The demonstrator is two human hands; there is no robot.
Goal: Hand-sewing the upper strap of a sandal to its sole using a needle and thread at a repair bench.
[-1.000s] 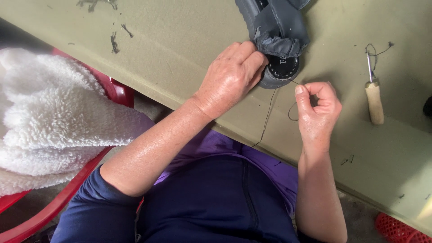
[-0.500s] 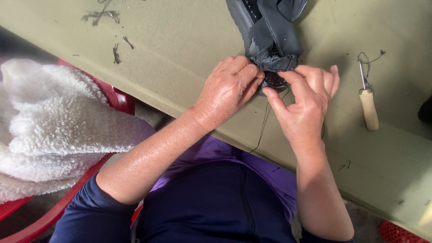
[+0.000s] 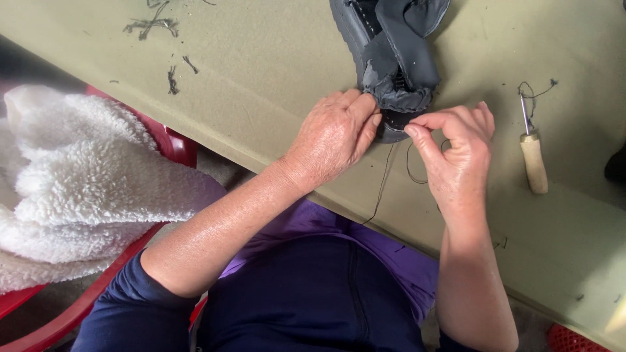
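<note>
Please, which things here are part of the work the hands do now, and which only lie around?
In the work:
- dark shoe, held by the left hand
- black thread, pinched at the shoe by the right hand

Lying around:
- awl with wooden handle, on the table
- thread scraps
- white fleece on a red chair

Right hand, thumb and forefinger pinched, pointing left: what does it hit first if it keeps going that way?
Probably the end of the dark shoe, right at the right hand pinch; just beyond sit the left hand fingers. Depth is unclear.
</note>
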